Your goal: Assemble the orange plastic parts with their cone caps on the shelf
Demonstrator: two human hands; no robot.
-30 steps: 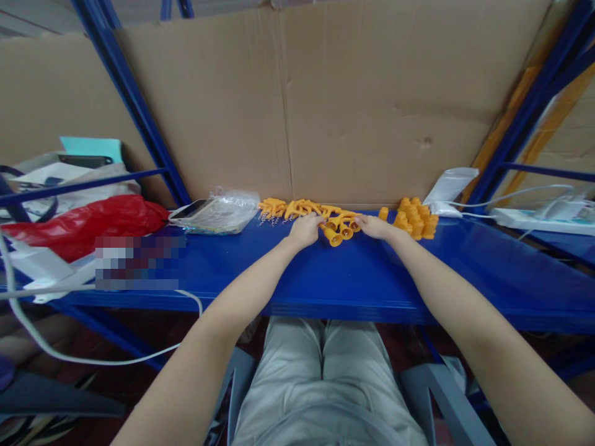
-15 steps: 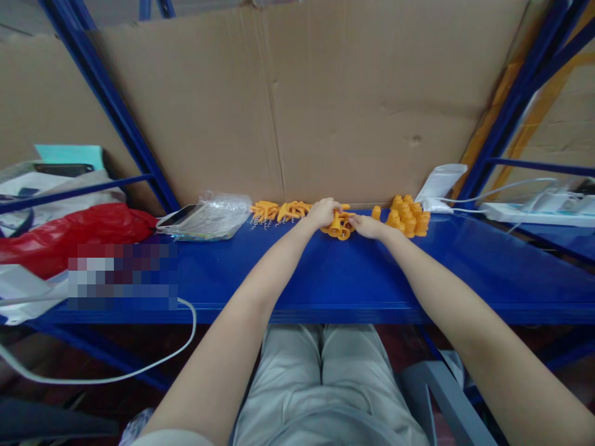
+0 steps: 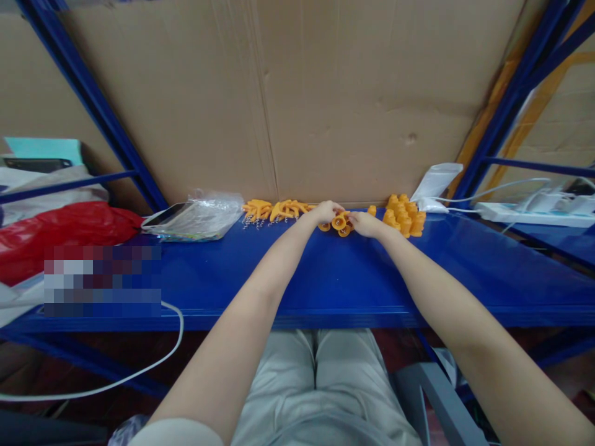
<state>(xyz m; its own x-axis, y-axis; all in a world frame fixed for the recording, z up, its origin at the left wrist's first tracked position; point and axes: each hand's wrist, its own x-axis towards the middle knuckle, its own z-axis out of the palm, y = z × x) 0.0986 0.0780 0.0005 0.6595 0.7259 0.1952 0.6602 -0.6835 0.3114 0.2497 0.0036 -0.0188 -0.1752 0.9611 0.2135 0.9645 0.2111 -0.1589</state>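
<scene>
Both my arms reach to the back of a blue shelf. My left hand is curled over a small orange funnel-shaped plastic part, lifted slightly off the shelf. My right hand closes on the same cluster of orange parts from the right, its fingertips meeting the left hand's. To the left lies a row of orange forked pieces with small metal springs. On the right stands a heap of orange caps.
A cardboard sheet backs the shelf. A clear plastic bag over a phone lies left, then a red bag. White pouch, power strip and cables sit right. A white cable hangs below.
The view has drifted, and both hands have moved closer together. My left hand went from resting beside the funnel parts to covering and lifting one; my right hand closed in on it.
</scene>
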